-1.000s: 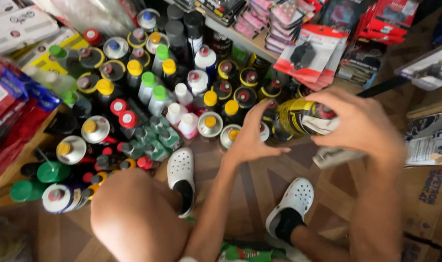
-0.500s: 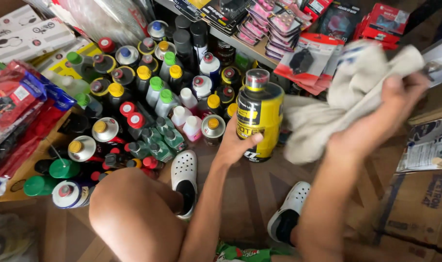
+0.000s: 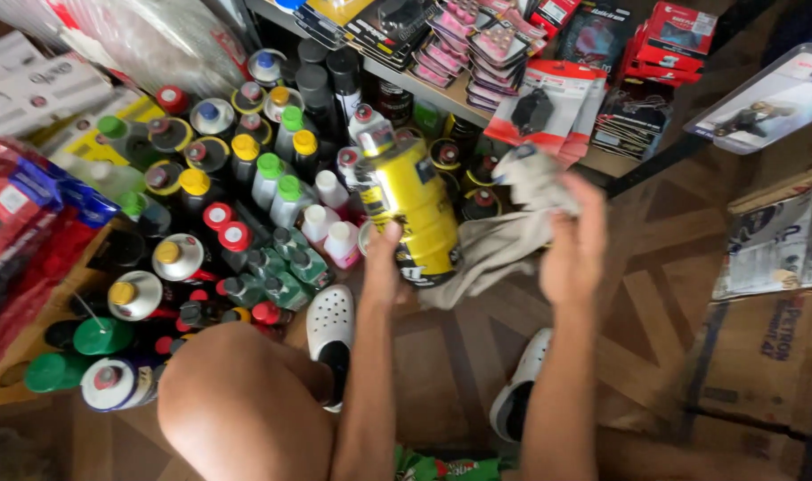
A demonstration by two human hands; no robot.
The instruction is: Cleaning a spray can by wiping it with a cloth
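The left hand (image 3: 384, 267) is holding the yellow can (image 3: 410, 209) tight above the floor while the right hand (image 3: 573, 245) is squeezing a grey rag (image 3: 504, 240) against it, so the wiping looks only partly done.

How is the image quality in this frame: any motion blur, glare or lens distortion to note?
Head view: the right hand and the grey cloth are smeared by motion blur; the yellow can in the left hand is softer than the standing bottles, which read fairly sharp. Clear plastic wrap at upper left shows bright glare. Wide-angle bending shows toward the edges; lighting is warm and uneven.
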